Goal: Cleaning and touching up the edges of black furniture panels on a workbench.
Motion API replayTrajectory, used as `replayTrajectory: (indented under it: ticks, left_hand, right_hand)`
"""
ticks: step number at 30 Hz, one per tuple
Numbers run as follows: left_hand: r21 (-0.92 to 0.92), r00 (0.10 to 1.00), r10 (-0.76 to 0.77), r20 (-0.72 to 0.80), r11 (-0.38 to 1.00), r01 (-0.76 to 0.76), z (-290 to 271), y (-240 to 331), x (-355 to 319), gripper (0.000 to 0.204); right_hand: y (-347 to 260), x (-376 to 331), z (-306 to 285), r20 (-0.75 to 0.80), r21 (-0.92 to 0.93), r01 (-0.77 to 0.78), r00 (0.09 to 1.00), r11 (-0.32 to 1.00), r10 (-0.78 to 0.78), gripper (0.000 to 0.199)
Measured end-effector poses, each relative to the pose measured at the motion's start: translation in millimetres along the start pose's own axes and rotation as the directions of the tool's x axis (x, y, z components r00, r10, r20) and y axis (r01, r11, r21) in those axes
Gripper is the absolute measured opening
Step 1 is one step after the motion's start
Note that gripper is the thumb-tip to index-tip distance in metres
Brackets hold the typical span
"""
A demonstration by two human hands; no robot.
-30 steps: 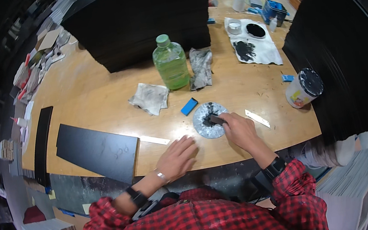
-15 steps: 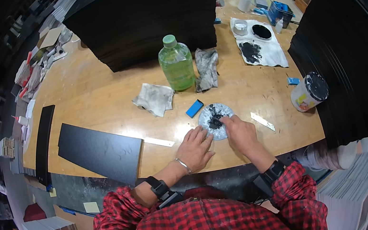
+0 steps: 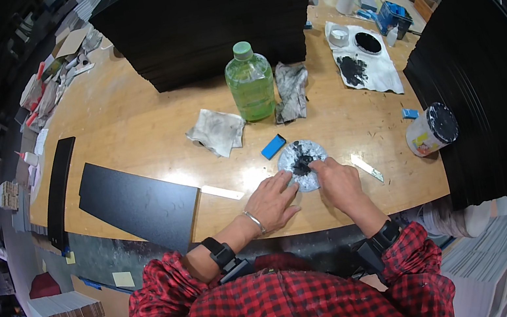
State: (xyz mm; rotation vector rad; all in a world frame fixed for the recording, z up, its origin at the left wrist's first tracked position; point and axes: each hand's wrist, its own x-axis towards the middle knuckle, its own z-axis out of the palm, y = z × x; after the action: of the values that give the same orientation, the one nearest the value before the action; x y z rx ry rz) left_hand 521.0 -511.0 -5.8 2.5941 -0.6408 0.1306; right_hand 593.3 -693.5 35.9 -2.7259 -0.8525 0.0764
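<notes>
Round disc [image 3: 316, 150], mottled grey-white, lies flat on desk [image 3: 143, 131], close to front edge; black paste [image 3: 302, 165] smeared unevenly across its middle.

The person wears a shirt [image 3: 278, 314] with red and black checks. Its 2 sleeves [image 3: 162, 292] are loose and wrinkled. Each forearm has 1 black strap [image 3: 218, 251] with a dark device. Near the left hand [image 3: 272, 202] is 1 thin, silver-coloured bracelet [image 3: 254, 222].
</notes>
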Motion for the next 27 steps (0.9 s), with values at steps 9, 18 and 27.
replayTrajectory:
  ticks: [9,18,27]
  left_hand:
    - [0.005,1.000,0.005,0.024,1.000,-0.005,-2,-1,0,0.050]
    - [0.013,1.000,0.006,0.020,1.000,-0.006,0,-1,-1,0.051]
    - [0.008,0.998,-0.014,0.060,1.000,0.014,-1,1,-2,0.051]
  right_hand:
    - [-1,1,-1,0.020,-0.015,0.014,1.000,1.000,-0.014,0.028]
    - [4,-4,0,-0.069,-0.045,0.141,0.987,0.989,-0.143,0.024]
    - [14,-14,7,-0.048,0.225,0.101,0.995,0.969,-0.092,0.021]
